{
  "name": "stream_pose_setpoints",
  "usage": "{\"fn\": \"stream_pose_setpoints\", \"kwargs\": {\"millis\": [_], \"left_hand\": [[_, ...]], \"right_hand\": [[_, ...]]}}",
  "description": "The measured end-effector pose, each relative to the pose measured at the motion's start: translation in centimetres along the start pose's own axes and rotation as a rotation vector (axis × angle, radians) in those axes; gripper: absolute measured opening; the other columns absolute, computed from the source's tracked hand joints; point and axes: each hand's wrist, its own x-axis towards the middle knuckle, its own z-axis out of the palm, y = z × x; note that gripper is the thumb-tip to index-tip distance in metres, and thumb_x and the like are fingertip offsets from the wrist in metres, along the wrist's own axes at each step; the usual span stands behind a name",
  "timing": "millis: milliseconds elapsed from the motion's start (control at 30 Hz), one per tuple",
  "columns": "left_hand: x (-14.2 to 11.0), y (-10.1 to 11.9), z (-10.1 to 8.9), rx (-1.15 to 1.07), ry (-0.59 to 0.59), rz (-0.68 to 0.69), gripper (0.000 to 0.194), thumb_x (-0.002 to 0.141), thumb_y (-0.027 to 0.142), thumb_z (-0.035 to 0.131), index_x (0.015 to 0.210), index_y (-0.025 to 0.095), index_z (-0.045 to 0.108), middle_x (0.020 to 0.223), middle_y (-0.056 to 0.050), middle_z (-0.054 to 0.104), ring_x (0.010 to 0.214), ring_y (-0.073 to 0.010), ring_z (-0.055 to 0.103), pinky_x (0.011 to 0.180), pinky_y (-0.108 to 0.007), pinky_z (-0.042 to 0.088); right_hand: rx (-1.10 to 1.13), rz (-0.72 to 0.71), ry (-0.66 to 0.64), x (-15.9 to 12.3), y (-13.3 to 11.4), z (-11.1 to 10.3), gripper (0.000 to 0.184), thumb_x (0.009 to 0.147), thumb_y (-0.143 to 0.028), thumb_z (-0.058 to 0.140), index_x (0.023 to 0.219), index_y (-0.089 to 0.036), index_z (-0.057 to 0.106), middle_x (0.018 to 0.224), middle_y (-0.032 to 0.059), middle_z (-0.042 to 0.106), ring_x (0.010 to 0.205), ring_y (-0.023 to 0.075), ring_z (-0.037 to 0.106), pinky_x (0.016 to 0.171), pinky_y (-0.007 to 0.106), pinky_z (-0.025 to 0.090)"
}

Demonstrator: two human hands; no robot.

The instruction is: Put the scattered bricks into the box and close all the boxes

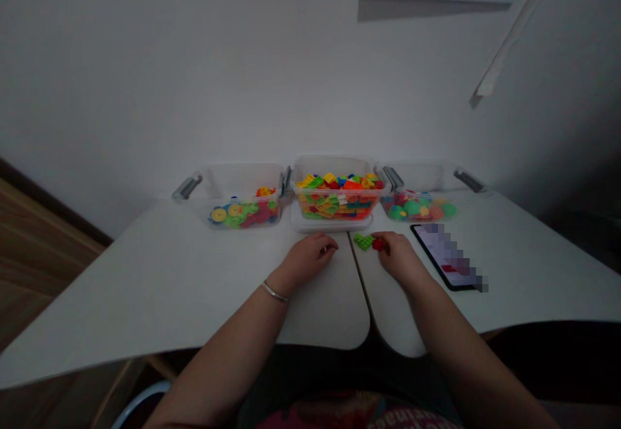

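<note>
My right hand point(396, 254) is closed, its fingertips pinching a small red toy brick point(378, 244) just above the white tabletop. Touching or right beside that brick is a green studded V-shaped brick piece point(363, 242); whether the two are joined I cannot tell. My left hand point(310, 255), with a bracelet on the wrist, rests on the table left of the seam. Its fingers are loosely curled, with a gap between thumb and forefinger, and nothing shows in them.
Behind my hands, a clear plastic bin point(334, 202) of colourful bricks stands on a lid point(330, 225). Other clear bins with toy pieces flank it, left point(242, 189) and right point(422, 186). A phone point(444, 257) lies right of my right hand. A dark seam point(359, 277) divides the tabletop.
</note>
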Motion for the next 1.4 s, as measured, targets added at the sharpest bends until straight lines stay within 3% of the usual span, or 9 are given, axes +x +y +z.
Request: {"fn": "stream_pose_setpoints", "kwargs": {"millis": [233, 467, 667, 767, 900, 1133, 1400], "left_hand": [[0.0, 0.2, -0.2, 0.002, 0.000, 0.008, 0.018, 0.088, 0.018, 0.052, 0.097, 0.018, 0.067, 0.099, -0.006, 0.069, 0.086, -0.0183, 0.064, 0.081, -0.031, 0.051], [-0.1, 0.3, -0.3, -0.011, 0.016, 0.016, 0.017, 0.088, 0.017, 0.052, 0.096, 0.018, 0.067, 0.098, -0.006, 0.069, 0.088, -0.0188, 0.064, 0.081, -0.031, 0.051], [0.1, 0.0, 0.2, -0.088, 0.064, -0.015, 0.021, 0.087, 0.017, 0.054, 0.105, 0.018, 0.064, 0.096, -0.005, 0.067, 0.080, -0.0167, 0.062, 0.076, -0.031, 0.051], [0.3, -0.1, 0.6, -0.208, 0.134, -0.022, 0.035, 0.085, 0.017, 0.056, 0.121, 0.018, 0.057, 0.096, -0.005, 0.065, 0.074, -0.0139, 0.059, 0.071, -0.029, 0.052], [0.2, 0.2, 0.5, -0.284, 0.180, 0.093, 0.045, 0.085, 0.017, 0.060, 0.129, 0.022, 0.053, 0.107, -0.006, 0.060, 0.076, -0.0120, 0.059, 0.072, -0.028, 0.053], [0.2, 0.3, 0.1, -0.262, 0.177, 0.201, 0.030, 0.087, 0.017, 0.059, 0.116, 0.023, 0.061, 0.105, -0.005, 0.058, 0.078, -0.0110, 0.058, 0.075, -0.028, 0.053], [0.0, 1.0, -0.4, -0.238, 0.256, 0.159, 0.013, 0.084, 0.017, 0.059, 0.097, 0.019, 0.061, 0.094, -0.004, 0.058, 0.079, -0.0127, 0.055, 0.070, -0.026, 0.050]], "right_hand": [[-0.007, 0.022, 0.042, -0.1, 0.1, -0.1, 0.034, 0.077, -0.013, 0.053, 0.106, -0.011, 0.070, 0.101, 0.0161, 0.070, 0.096, 0.0286, 0.064, 0.093, 0.044, 0.048], [0.126, 0.157, 0.112, -0.3, 0.1, -0.2, 0.037, 0.077, -0.024, 0.057, 0.111, -0.012, 0.062, 0.098, 0.0136, 0.067, 0.089, 0.0261, 0.063, 0.084, 0.043, 0.051], [0.269, 0.026, 0.191, 0.0, -2.7, -1.4, 0.019, 0.078, -0.024, 0.057, 0.095, -0.018, 0.063, 0.092, 0.0092, 0.066, 0.082, 0.0228, 0.060, 0.072, 0.039, 0.050], [0.451, -0.041, 0.102, 0.0, -5.5, -1.5, 0.020, 0.078, -0.027, 0.060, 0.097, -0.021, 0.061, 0.096, 0.0082, 0.066, 0.080, 0.0203, 0.061, 0.064, 0.034, 0.050], [0.736, 0.033, -0.027, 0.1, -8.3, -0.4, 0.023, 0.076, -0.031, 0.064, 0.096, -0.022, 0.056, 0.092, 0.0055, 0.068, 0.076, 0.0181, 0.064, 0.062, 0.032, 0.050], [1.095, 0.216, -0.120, 0.5, -8.3, 0.6, 0.035, 0.066, -0.036, 0.074, 0.087, -0.024, 0.049, 0.082, -0.0006, 0.065, 0.071, 0.0160, 0.064, 0.067, 0.033, 0.052], [1.088, 0.175, -0.115, 1.0, -8.4, -0.7, 0.031, 0.066, -0.037, 0.076, 0.083, -0.023, 0.054, 0.079, 0.0004, 0.067, 0.072, 0.0165, 0.065, 0.069, 0.033, 0.053]]}}
